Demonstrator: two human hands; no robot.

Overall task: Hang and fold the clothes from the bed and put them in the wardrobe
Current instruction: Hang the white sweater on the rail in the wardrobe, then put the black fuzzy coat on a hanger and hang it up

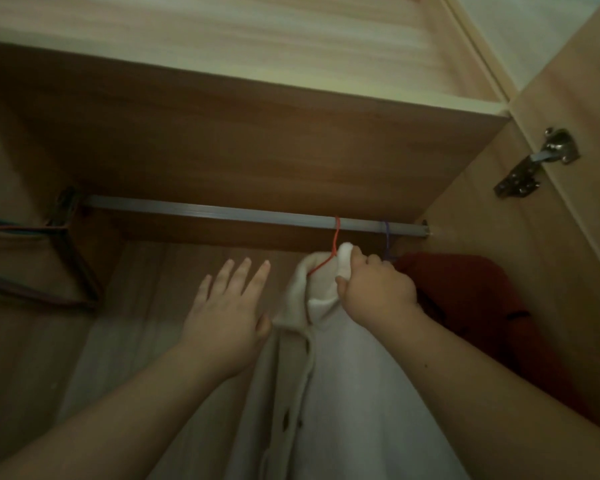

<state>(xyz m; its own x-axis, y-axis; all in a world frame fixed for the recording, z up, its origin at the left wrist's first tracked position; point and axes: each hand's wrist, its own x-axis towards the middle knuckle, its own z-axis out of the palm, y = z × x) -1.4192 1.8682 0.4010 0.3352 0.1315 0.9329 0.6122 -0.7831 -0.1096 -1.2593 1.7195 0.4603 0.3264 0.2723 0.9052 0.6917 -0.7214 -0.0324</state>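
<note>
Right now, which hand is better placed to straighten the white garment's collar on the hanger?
Probably the right hand: it already grips the white garment at the collar, just under the red hanger hooked on the rail. The left hand is open beside the garment, holding nothing.

In my right grip [374, 289] is the collar of a cream-white cardigan [343, 393], plain, with a row of dark buttons down its front edge. Just above that grip runs a thin red hanger [335, 237], hooked over a dull grey rail [222, 212]. To the right of my grip a purple hanger [387, 237] carries a rust-red garment [465, 292]. The wardrobe [257, 133] around my grip is warm brown wood grain, paler up top.
</note>
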